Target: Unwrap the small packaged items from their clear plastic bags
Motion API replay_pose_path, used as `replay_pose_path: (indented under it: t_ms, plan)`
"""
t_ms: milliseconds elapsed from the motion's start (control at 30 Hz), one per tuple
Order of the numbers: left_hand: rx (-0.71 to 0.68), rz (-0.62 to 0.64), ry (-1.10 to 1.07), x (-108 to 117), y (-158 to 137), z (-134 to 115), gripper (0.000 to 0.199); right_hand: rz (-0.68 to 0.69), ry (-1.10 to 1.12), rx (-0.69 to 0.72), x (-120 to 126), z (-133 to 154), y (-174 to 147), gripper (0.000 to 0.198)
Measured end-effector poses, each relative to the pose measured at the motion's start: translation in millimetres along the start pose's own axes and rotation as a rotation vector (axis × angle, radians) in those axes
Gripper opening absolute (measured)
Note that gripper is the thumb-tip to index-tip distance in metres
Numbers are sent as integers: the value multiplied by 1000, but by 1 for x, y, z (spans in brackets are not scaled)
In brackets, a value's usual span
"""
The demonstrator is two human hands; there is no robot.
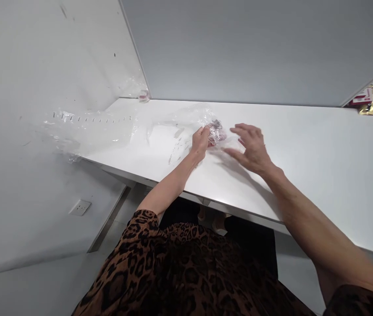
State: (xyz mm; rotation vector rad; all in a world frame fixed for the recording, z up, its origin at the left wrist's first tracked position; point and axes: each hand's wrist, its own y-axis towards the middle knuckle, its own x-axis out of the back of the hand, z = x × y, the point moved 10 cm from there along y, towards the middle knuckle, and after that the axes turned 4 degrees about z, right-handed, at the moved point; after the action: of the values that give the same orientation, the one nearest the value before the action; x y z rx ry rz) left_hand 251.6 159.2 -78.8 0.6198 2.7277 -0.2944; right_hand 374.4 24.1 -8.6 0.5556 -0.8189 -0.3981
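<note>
My left hand [201, 141] is closed on a crumpled clear plastic wrapper with a pinkish-red item [218, 135] inside; its exact kind is hard to make out through the shiny film. Just right of it, my right hand [253, 149] has its fingers and thumb spread apart, facing the wrapper. A small reddish bit shows by its fingers, and whether it touches them I cannot tell. Behind and left of my left hand lies a clear plastic bag [176, 125] with grey printed marks.
A sheet of clear plastic [104, 129] with a row of dark marks covers the left end of the white counter [321, 175]. A small pink-and-clear packet [144, 95] sits in the back left corner. Gold and red packets [372, 101] are at far right. A grey panel [239, 48] stands behind.
</note>
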Motion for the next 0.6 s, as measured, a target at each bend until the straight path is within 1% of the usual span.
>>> replay_pose_path:
  t_ms: [33, 100, 133, 233, 300, 400, 467, 533, 600]
  plan:
    - [-5, 35, 13, -5, -1, 0, 17, 50, -12, 6, -10, -1, -1, 47]
    - [12, 99, 7, -13, -2, 2, 19, 63, 14, -29, -18, -9, -3, 43]
    - [33, 125, -10, -16, -3, 3, 24, 41, 47, -66, -18, -13, -4, 43]
    - [106, 177, -50, -22, -5, 8, 44, -49, 192, -209, -10, -27, -7, 45]
    - [135, 202, -39, -25, -7, 10, 51, -90, 275, -262, -7, -29, -8, 47]
    - [173, 256, -38, -30, -9, 15, 47, -92, 352, -268, -8, -25, -8, 51]
    - [189, 279, -37, -31, -10, 19, 43, -92, 453, -294, -12, -26, -8, 53]
    - [190, 259, -1, -28, -8, 21, 36, -169, 625, -375, -11, -37, -10, 52]
    - [194, 196, 19, -20, -5, 21, 28, -330, 814, -505, -7, -58, -15, 47]
